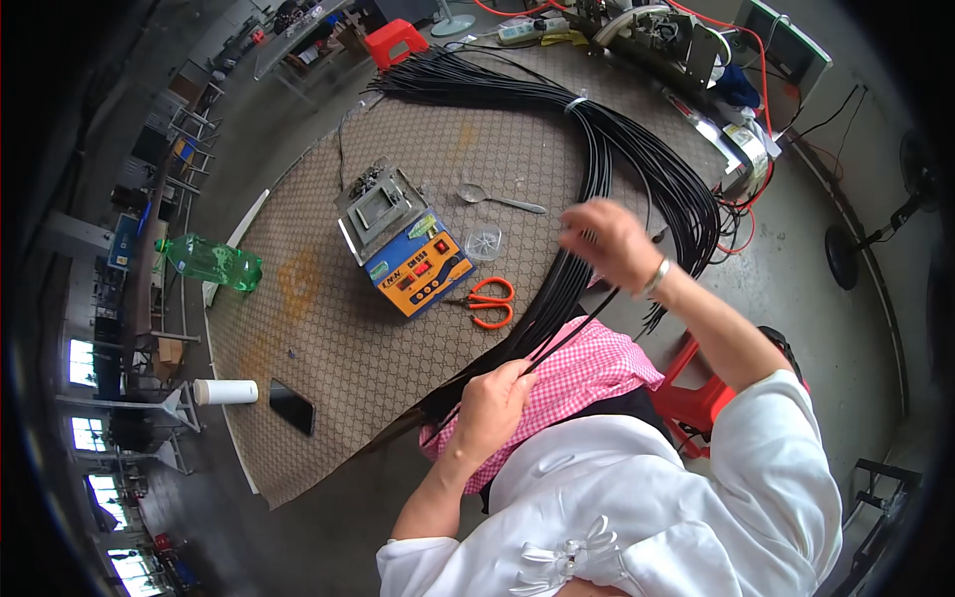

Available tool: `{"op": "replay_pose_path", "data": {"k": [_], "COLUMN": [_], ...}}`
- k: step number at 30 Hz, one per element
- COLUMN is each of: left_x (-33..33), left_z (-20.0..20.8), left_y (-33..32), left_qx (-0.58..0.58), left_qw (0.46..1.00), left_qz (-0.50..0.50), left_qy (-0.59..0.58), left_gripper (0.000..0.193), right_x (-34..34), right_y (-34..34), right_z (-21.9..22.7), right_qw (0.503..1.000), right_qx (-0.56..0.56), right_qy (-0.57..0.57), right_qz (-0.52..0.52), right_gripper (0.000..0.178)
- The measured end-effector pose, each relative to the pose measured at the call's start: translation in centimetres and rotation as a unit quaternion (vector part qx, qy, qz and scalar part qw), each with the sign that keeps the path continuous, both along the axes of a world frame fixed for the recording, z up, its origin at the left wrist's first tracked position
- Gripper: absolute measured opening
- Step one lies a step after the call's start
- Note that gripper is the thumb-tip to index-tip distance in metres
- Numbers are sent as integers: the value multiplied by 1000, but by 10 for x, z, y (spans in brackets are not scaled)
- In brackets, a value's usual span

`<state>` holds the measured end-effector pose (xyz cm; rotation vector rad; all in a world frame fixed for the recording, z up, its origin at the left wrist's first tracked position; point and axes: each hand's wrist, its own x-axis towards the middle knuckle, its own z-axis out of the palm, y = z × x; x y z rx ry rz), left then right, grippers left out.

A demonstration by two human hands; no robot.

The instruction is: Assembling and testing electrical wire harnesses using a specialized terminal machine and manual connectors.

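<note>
We look steeply down from the person's head through a wide fisheye lens, near above the counter (pixel 338 353) at the centre, the white shirt (pixel 617 497) closest at lower right and far windows (pixel 87 434) along the lower-left rim.

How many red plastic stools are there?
2: one stool beyond the table; another stool, partly covered, right of the pink checked cloth. More could be hidden.

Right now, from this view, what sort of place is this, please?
Probably a workshop or small factory: a bundle of black cables stretches across the table, near a blue-and-orange device with switches, and a metal machine stands by the far edge.
</note>
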<state>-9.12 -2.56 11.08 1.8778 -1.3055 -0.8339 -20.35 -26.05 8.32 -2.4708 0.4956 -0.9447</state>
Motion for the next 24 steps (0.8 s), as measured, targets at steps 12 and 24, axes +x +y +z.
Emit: {"op": "replay_pose_path", "data": {"k": [12, 24], "left_x": [62, 26], "left_z": [-9, -34], "left_y": [78, 74], "left_qx": [34, -146], "left_qw": [994, 954], "left_qz": [19, 75], "left_qy": [103, -250], "left_gripper": [13, 21], "right_x": [-50, -49], "right_y": [-10, 34], "right_z": [-5, -13], "right_qw": [858, 843], "right_qx": [434, 476], "right_qy": [178, 124], "right_qz": [210, 217], "right_gripper": [13, 6]}}
